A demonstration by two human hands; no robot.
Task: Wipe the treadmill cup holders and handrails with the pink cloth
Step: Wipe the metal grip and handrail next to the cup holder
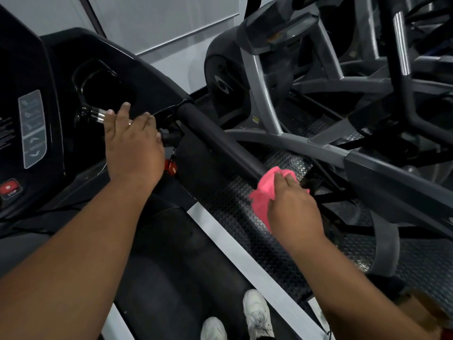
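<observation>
Handrail (220,141) runs diagonally from the cup holder (105,89) down to the right hand (291,207), which grips the pink cloth (263,190) at its near end. Left hand (132,148) rests loose-fingered on the chrome grip (94,116), holding nothing.

Bright pink cloth (263,193). Matte black handrail (220,141); glossy black cup holder (107,92). Red stop button (9,187), red safety clip (170,167). Dark grey floor mat (232,212), raised-dot pattern. Silver side strip (245,258). White shoes (257,312). Grey frame (264,94) on neighbouring machine. Pale grey button panel (33,128).
</observation>
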